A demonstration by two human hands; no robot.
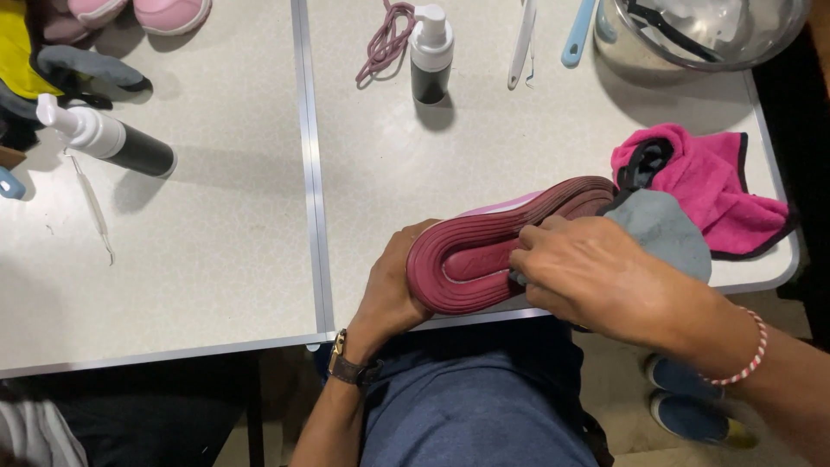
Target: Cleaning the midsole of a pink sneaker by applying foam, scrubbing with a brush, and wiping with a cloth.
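Observation:
A sneaker with a ridged maroon sole (484, 246) lies sole-up at the near edge of the white table (484, 156). My left hand (391, 290) grips its heel end from below. My right hand (596, 272) presses a grey cloth (666, 229) against the sole's side. A wristwatch sits on my left wrist, and a red-and-white cord bracelet on my right.
A pink cloth (709, 186) lies right of the shoe. At the back stand a pump bottle (430, 56), a purple shoelace (386, 39), brushes (523, 39) and a metal bowl (700, 35). The left table holds another pump bottle (108, 138), a thin pick tool (92, 207) and pink shoes (138, 13).

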